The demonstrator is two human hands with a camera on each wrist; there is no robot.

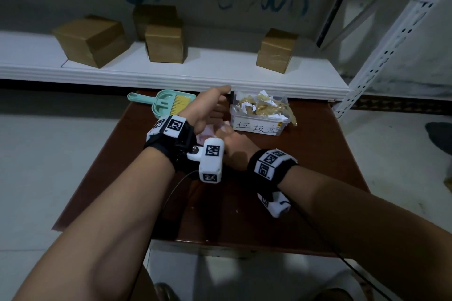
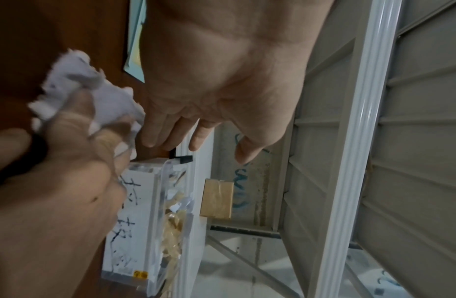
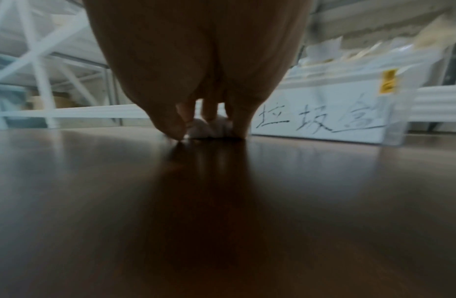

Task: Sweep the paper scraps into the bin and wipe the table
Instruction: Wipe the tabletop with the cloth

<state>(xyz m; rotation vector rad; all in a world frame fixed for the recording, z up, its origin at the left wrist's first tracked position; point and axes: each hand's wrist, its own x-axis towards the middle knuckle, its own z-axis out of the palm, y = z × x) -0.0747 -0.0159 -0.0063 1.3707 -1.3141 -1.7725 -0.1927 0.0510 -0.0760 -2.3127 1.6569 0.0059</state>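
My right hand (image 1: 228, 135) grips a crumpled white tissue (image 2: 89, 94) and presses it onto the brown table (image 1: 305, 166), just left of the bin. In the right wrist view its fingers (image 3: 237, 119) curl down over the tissue (image 3: 211, 127). The clear plastic bin (image 1: 259, 118) has a handwritten label and holds several paper scraps (image 1: 261, 102). My left hand (image 1: 220, 102) hovers open above the table, between the dustpan and the bin, with its palm bare (image 2: 221, 70) and nothing in it.
A teal dustpan with a yellow-bristled brush (image 1: 166, 104) lies at the table's far left corner. Behind the table runs a white shelf (image 1: 195, 73) with several cardboard boxes (image 1: 90, 40). The shelf's perforated post (image 1: 391, 44) stands at the right.
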